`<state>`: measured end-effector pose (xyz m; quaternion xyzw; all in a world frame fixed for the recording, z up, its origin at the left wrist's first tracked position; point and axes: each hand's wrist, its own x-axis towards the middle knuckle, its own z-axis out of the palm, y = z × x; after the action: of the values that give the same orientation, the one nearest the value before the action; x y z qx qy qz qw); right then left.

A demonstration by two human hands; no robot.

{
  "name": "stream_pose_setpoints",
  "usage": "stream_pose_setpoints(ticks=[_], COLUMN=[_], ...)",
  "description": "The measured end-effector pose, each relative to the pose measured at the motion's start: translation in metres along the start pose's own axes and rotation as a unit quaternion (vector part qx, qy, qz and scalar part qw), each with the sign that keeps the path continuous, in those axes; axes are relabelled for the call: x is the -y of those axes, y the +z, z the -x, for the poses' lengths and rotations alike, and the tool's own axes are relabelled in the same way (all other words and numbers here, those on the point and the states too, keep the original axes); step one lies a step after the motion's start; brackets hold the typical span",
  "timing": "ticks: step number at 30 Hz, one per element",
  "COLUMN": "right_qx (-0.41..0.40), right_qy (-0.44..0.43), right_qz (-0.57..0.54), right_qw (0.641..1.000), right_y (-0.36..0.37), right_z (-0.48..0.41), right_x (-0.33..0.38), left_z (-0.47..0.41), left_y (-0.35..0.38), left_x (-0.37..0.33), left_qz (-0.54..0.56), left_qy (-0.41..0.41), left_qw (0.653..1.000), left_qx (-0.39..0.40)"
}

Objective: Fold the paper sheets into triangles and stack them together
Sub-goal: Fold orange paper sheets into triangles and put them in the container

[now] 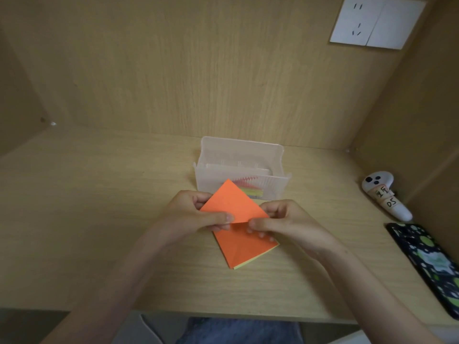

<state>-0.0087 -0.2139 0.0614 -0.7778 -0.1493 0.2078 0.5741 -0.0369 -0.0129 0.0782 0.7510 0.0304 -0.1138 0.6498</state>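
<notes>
As box [211, 181] stands open, coloured sheets [251, 191] inside

One wide-angle head-worn view looks forward and down from the near edge of the table [99, 232], close above the left hand [193, 217] and right hand [290, 224], centred on the orange paper sheet [233, 204], reaching the far back wall [198, 70].

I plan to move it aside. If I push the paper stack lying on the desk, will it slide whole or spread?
Probably it spreads: the paper stack looks like loose thin sheets, a yellow edge showing under orange. It is likely light and slides easily on the smooth desk.
</notes>
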Motion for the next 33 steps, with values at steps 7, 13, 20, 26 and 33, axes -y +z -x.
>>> stream_pose_setpoints(ticks=[7, 13, 20, 26, 33], right_qx=[0.000, -0.014, -0.065, -0.075, -0.051], right_qy=[-0.016, -0.018, -0.014, -0.006, -0.024], right_qz=[-0.028, -0.025, -0.004, 0.017, -0.038], right_qw=[0.999, 0.999, 0.998, 0.997, 0.998], right_y=[-0.005, -0.003, -0.016, -0.019, -0.012], right_z=[0.003, 0.002, 0.006, 0.008, 0.004], right_x=[-0.002, -0.002, -0.008, -0.012, -0.003], left_z=[0.003, 0.002, 0.003, 0.001, 0.001], left_y=[-0.006, -0.002, -0.005, -0.004, -0.004], left_x=[0.001, 0.002, 0.003, 0.007, 0.007], left_qz=[0.005, 0.006, 0.002, -0.003, -0.004], left_qy=[-0.005, -0.003, 0.000, -0.003, 0.010], left_qw=[1.000, 1.000, 1.000, 1.000, 1.000], left_qx=[0.003, 0.009, 0.005, -0.001, 0.006])
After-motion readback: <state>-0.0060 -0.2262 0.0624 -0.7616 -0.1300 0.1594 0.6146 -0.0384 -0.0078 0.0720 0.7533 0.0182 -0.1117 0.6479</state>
